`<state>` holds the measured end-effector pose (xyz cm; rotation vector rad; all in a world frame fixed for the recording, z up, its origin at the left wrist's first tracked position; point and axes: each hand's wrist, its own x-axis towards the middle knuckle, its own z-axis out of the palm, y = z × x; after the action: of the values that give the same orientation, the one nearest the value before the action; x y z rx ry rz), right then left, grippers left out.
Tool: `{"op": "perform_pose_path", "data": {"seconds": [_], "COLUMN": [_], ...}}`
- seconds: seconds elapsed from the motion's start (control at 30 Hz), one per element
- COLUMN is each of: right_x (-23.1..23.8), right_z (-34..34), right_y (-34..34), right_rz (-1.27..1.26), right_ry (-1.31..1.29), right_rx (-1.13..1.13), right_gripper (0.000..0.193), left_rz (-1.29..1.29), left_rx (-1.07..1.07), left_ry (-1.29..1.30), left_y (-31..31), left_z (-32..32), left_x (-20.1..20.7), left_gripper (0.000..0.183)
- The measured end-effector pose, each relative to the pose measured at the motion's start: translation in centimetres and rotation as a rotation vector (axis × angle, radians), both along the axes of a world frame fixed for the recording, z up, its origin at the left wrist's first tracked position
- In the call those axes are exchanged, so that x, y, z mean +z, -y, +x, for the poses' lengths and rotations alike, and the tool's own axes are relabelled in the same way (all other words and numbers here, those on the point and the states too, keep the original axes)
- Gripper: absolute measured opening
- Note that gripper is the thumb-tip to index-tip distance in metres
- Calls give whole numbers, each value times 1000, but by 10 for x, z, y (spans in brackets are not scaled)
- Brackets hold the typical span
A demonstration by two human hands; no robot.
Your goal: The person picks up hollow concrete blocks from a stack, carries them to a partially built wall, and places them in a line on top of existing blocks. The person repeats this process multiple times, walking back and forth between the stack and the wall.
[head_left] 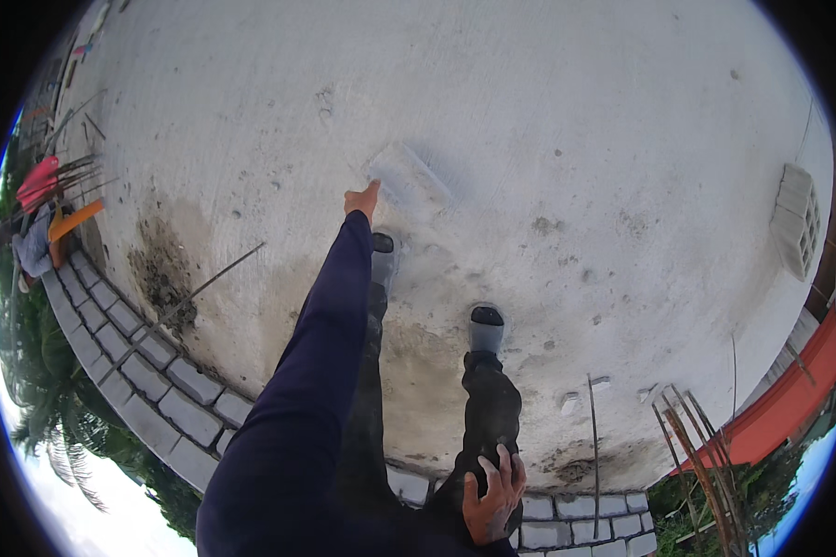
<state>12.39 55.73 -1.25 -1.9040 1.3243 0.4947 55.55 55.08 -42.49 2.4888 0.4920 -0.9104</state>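
My left arm, in a dark blue sleeve, stretches forward over the concrete floor. At its end my left hand (362, 199) is closed at the near left corner of a pale grey block (409, 174), whose outline nearly blends into the floor. Some of that hand's fingers are turned away from view. Low in the picture, my right hand (494, 497), dusted with grey, rests with fingers apart on my dark trouser leg, holding nothing. My two grey shoes (486, 330) stand on the floor just behind the block.
Grey block walls (167, 395) curve along the left and near edges. Steel bars (701, 446) stick up at the near right, and a thin rod (186, 302) slants at left. A hollow block (795, 221) sits far right. Another person (39, 223) is at the left edge.
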Motion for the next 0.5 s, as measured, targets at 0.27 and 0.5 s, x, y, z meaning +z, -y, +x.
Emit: {"op": "perform_pose_path", "data": {"seconds": [0.27, 0.5], "right_x": [0, 3], "right_z": [54, 72], "right_y": [-66, -86], "right_rz": [130, 47], "right_ry": [-193, -32], "right_rx": [-390, -459], "right_gripper": [23, 26], "left_rz": [-150, -25], "left_rx": [91, -437], "left_ry": [159, 543], "left_y": [-5, 37], "left_z": [-3, -41], "left_x": [-70, 48], "left_gripper": [49, 50]}}
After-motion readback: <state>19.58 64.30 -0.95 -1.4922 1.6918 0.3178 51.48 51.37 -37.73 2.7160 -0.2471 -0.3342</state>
